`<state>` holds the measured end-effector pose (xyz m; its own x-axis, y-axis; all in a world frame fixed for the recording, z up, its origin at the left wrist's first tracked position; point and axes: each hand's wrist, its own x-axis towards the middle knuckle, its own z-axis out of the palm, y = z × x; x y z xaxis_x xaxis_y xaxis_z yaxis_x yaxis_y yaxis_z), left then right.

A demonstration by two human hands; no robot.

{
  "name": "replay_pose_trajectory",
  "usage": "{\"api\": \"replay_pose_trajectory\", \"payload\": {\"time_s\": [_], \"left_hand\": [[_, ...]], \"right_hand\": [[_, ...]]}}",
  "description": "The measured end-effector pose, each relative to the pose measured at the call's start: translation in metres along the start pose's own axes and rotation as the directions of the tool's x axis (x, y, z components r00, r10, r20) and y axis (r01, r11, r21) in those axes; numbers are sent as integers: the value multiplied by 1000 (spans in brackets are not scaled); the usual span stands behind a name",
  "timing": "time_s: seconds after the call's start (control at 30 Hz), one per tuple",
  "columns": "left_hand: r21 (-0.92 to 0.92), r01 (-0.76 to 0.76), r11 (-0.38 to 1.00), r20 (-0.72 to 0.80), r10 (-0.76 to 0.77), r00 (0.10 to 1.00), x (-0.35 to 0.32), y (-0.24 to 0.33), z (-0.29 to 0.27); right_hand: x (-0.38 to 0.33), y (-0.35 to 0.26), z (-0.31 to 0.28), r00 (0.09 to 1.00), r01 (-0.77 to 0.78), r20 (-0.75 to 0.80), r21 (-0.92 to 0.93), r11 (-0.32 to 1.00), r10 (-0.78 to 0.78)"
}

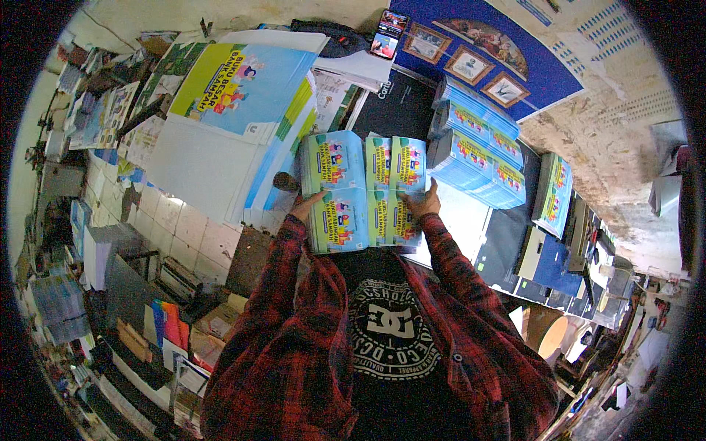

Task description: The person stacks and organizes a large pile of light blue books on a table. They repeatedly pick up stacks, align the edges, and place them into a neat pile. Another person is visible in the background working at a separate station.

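Stacks of printed booklets with blue, green and yellow covers lie side by side in front of me. My left hand [307, 205] grips the outer edge of the left booklet stack [335, 154], one finger lying over the top and the others hidden below. At the other side, my right hand [423, 201] holds the edge of the right booklet stack [409, 156], partly covering its print. Between these two sits a narrower-looking booklet stack [377, 165], its left side against the left stack. Each stack shows two covers, one above the other.
Taller piles of similar booklets [478, 158] stand to the right, with another pile [553, 192] beyond. Large printed sheets [243, 88] lie at the left over white paper [202, 165]. A phone [388, 35] leans at the back. A dark round object [284, 181] sits near my left hand.
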<state>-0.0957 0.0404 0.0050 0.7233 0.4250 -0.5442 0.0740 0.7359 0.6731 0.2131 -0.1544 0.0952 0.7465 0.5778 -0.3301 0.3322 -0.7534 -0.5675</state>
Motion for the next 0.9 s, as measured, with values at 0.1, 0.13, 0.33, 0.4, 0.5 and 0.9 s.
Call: {"api": "replay_pose_trajectory", "payload": {"time_s": [0.1, 0.13, 0.33, 0.4, 0.5, 0.9], "left_hand": [[-38, -77, 996, 120, 82, 989, -9, 8, -1], [-27, -105, 994, 140, 108, 984, -13, 7, 1], [-43, 41, 998, -72, -44, 996, 11, -11, -9], [-168, 79, 983, -14, -82, 997, 16, -21, -21], [-77, 11, 997, -15, -12, 1000, 6, -16, -14], [-82, 68, 994, 9, -68, 998, 4, -4, -8]], "right_hand": [[8, 1, -8, 998, 8, 67, 118, 993, -15], [7, 1, -12, 996, 28, 77, 130, 991, -39], [-22, -30, -49, 946, 241, -213, -35, 970, -243], [-26, -34, -71, 942, 247, -217, -74, 966, -257], [-30, -49, -112, 777, 510, -448, 37, 859, -442], [4, 1, 28, 994, 104, -24, -54, 993, -105]]}}
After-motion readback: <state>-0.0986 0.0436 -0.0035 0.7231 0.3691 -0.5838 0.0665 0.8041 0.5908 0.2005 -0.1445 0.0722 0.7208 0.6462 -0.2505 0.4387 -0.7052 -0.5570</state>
